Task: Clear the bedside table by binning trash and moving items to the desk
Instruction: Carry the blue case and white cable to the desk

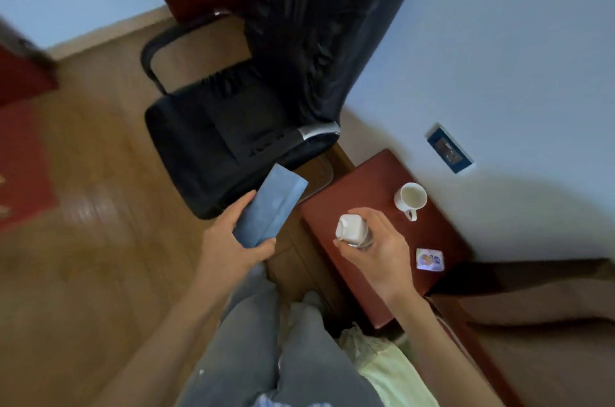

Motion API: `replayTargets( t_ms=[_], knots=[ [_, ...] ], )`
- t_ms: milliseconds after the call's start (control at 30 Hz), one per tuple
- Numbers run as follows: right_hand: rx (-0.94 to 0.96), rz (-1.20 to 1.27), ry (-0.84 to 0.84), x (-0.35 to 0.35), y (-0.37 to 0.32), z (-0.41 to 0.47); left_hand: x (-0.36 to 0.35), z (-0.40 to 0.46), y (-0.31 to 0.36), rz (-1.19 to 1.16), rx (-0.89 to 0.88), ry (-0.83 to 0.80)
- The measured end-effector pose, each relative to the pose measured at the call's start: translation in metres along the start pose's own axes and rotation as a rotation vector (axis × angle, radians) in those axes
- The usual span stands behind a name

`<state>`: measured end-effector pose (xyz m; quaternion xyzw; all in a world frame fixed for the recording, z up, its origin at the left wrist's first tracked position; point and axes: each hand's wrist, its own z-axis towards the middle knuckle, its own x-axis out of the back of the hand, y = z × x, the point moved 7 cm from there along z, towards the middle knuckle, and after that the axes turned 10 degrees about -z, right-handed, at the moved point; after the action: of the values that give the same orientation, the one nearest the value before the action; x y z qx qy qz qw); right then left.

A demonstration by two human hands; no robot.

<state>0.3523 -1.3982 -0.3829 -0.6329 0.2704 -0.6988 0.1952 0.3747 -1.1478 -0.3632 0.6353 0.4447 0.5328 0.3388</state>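
Note:
My left hand (233, 240) grips a flat blue packet (271, 205) by its lower end, held over the floor left of the bedside table (359, 193). My right hand (379, 246) is closed around a white bottle with a white cap (351, 230), held just above the table's front left part. On the red-brown table top stand a white cup with a handle (411, 198) near the wall and a small printed sachet (430, 259) near the bed side.
A black office chair (253, 107) stands just left of the table, close to the blue packet. A blue wall socket (450, 149) is above the table. The bed (539, 333) borders the table on the right. Wooden floor and a red rug (23, 167) lie to the left.

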Motion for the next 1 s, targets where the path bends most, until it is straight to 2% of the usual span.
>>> replayTargets(
  t_ms=[267,500,733,1000],
  knots=[
    [0.24,0.035,-0.164,-0.033,-0.104,0.0,0.104,-0.062,-0.007,-0.238,-0.013,0.313],
    [0.417,0.045,-0.262,-0.096,-0.22,-0.006,0.206,-0.109,-0.047,-0.399,0.027,0.584],
    [0.51,0.04,-0.303,-0.176,-0.336,-0.037,0.32,-0.14,-0.105,-0.417,0.065,0.703],
    [0.579,0.033,-0.331,-0.243,-0.433,-0.05,0.422,-0.137,-0.151,-0.416,0.102,0.725]
  ],
)
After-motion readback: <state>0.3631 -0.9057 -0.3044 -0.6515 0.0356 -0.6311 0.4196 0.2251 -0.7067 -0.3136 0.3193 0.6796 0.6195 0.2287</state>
